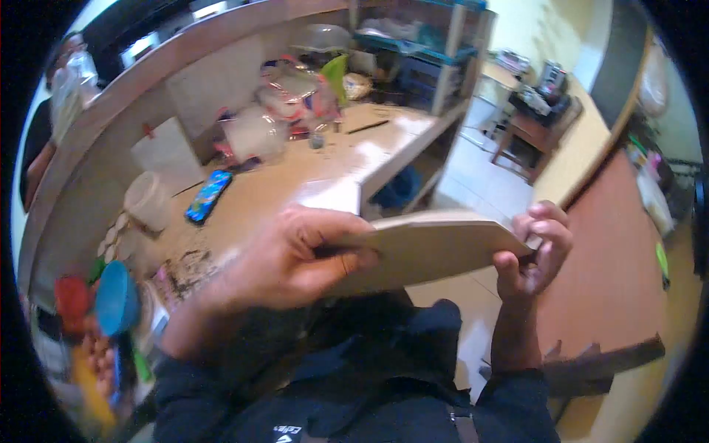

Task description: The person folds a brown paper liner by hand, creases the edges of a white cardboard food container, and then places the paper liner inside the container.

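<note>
A flat tan board point(436, 251) with a pale, thick edge is held up in front of my body, tilted. At its left end my left hand point(306, 255) is closed, with the thumb lying on the near face and the fingers over the top edge. My right hand point(538, 251) pinches the narrow right end between thumb and curled fingers. Beyond the board lies a wooden worktop point(295, 177), where a blue patterned phone-shaped object point(209, 196) rests left of my hands.
Clear plastic-wrapped packs point(295, 96) and a white tub point(148, 201) stand on the worktop. A blue bowl point(117, 297) and a red bowl point(72, 297) are at lower left. Shelving point(443, 66) rises behind, a wooden chair point(533, 136) stands farther off, and a reddish-brown panel point(605, 258) is at right.
</note>
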{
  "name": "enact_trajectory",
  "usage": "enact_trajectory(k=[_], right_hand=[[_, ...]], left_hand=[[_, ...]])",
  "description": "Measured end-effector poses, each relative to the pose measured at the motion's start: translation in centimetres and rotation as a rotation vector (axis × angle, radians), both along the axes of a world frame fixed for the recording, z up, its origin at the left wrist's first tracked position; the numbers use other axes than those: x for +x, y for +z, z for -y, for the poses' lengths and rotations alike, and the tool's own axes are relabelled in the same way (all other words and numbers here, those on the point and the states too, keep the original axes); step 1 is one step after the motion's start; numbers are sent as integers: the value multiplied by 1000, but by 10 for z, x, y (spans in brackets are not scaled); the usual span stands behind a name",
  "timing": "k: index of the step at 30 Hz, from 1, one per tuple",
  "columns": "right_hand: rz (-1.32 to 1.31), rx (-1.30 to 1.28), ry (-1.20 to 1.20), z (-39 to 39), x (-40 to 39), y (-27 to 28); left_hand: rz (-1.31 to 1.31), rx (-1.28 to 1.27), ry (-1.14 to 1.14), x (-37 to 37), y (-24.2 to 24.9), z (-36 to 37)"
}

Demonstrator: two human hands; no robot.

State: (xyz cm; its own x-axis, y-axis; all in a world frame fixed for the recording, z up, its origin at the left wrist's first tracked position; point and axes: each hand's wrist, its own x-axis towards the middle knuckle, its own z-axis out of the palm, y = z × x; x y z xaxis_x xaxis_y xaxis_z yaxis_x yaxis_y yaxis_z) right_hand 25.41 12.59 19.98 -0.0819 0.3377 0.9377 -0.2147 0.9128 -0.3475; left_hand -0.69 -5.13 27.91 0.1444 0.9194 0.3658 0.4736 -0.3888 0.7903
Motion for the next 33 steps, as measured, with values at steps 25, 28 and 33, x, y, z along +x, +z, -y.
enact_trajectory(k=[25, 28, 33], right_hand=[[539, -872, 525, -5, -60, -178], [532, -1001, 586, -3, -69, -188], [620, -989, 626, -8, -83, -190]], left_hand=[[673, -437, -58, 60, -276, -101], [703, -447, 67, 55, -300, -104], [754, -656, 26, 38, -278, -96]])
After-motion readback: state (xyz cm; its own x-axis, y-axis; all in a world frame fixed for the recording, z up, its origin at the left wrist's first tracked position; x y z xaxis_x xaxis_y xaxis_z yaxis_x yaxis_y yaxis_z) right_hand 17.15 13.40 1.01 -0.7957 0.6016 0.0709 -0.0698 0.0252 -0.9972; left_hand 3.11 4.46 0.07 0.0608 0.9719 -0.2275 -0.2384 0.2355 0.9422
